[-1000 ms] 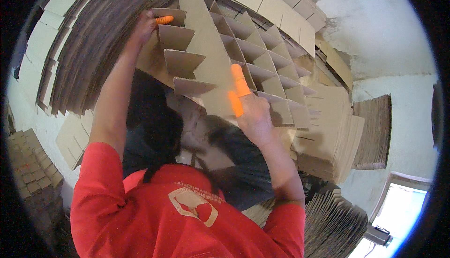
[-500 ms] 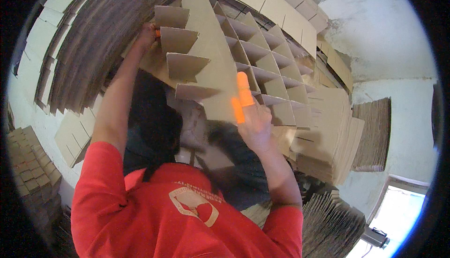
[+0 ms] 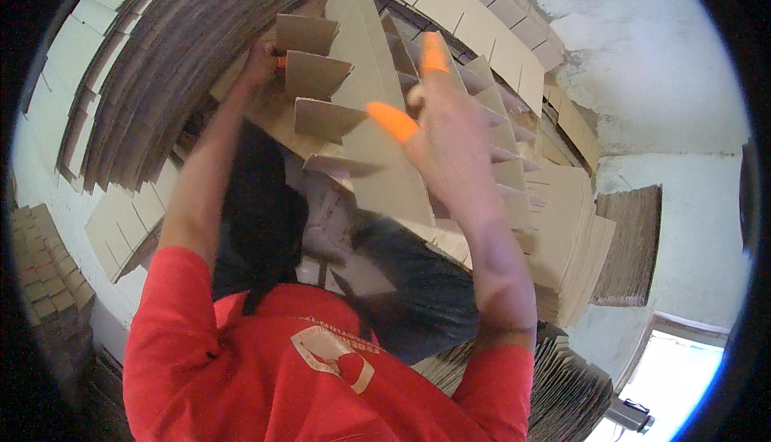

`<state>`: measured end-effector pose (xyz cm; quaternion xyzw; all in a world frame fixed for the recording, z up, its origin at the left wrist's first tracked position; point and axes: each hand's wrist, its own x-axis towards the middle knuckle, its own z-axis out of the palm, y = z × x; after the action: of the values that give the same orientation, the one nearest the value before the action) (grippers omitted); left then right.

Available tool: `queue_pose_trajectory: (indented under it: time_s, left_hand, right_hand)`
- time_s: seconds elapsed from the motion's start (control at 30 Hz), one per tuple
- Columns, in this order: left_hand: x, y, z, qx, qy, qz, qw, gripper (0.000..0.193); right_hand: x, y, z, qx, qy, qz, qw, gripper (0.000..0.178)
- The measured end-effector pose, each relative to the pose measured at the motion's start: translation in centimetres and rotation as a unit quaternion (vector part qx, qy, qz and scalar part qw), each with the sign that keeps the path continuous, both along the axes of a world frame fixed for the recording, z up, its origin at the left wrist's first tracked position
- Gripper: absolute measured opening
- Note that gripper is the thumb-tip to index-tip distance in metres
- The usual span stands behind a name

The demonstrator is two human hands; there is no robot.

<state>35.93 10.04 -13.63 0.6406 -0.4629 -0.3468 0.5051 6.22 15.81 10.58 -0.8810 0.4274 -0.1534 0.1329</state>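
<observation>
Nearest the camera is the red shirt (image 3: pixel 321 362), with both bare forearms rising from it toward the work. The right hand (image 3: pixel 450 133) is up in front of the cardboard divider (image 3: pixel 377 145), blurred, its fingers spread and holding nothing; orange fingertip covers (image 3: pixel 393 121) show on two of them. It seems to hover at or just off the long panel, though the blur hides whether it touches.

Farther up, the left hand (image 3: pixel 261 65) is closed on the divider's left edge, beside the short cross slats (image 3: pixel 317 73) slotted into the long panel. So the divider hangs in the air between the two hands, tilted, and seems to be carried by one grip only.

That is the risk as I judge it: with a single hold at one end, the lattice may skew or fold flat, and the loosely slotted slats may slip out. A push from the open right hand off-centre could crease the panel or knock a slat loose.

Behind stand stacks of flat cardboard (image 3: pixel 136 97) to the left and further sheets (image 3: pixel 578 225) to the right, close enough that a swinging divider may catch on them.
</observation>
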Motion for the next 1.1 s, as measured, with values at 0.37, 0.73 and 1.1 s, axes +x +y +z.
queue_pose_trajectory:
  time_s: [0.37,0.73,1.1]
  left_hand:
    - [1.8,-1.1,-4.6,-0.102,-0.111,-0.026,0.988,0.023]
    - [2.7,1.2,0.5,-0.11,-0.111,0.05,0.986,0.064]
    - [-12.7,8.5,16.3,-0.206,-0.489,-0.343,0.775,0.099]
  right_hand:
    - [1.4,-3.0,-3.2,-0.019,-0.06,0.068,0.996,0.042]
    - [0.7,-8.0,-4.6,-0.102,-0.006,-0.039,0.994,0.023]
    - [-18.7,-14.6,-9.8,0.012,0.248,-0.127,0.96,0.045]
